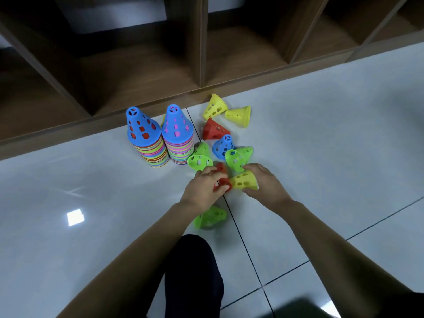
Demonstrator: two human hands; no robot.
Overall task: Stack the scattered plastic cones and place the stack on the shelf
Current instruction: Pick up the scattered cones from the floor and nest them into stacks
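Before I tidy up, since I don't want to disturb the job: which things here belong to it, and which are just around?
Job:
left hand on red cone
right hand on yellow cone
loose cones
two stacks
shelf

Just around:
floor tiles

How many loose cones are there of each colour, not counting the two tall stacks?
Yellow: 3
Red: 2
Blue: 1
Green: 4
Total: 10
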